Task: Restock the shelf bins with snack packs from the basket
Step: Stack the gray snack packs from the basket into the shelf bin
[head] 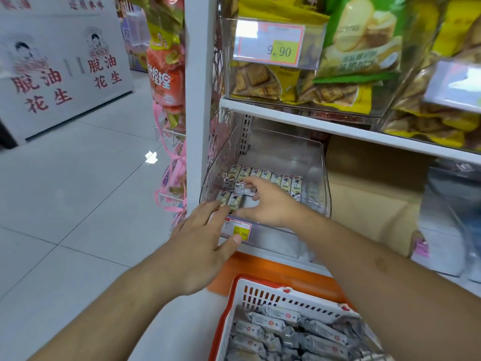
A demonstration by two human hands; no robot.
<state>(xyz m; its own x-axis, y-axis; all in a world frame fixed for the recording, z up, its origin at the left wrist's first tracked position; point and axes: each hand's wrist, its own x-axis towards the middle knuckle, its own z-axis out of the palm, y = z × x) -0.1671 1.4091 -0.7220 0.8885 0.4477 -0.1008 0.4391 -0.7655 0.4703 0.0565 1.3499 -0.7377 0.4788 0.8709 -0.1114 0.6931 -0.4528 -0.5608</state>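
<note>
Snack packs (263, 178) in bin (321, 178) on lower shelf; basket (242, 295) below, in front.

The orange-rimmed white plastic basket (263, 290) runs off the bottom edge. The right hand (265, 201) covers several small snack packs (265, 175) in the clear plastic bin (322, 178). The left hand's (200, 235) thumb hides part of the yellow price label (238, 229), its small print unreadable.

Shop: price tag (270, 45), snack-filled shelf (338, 126) bins.
</note>
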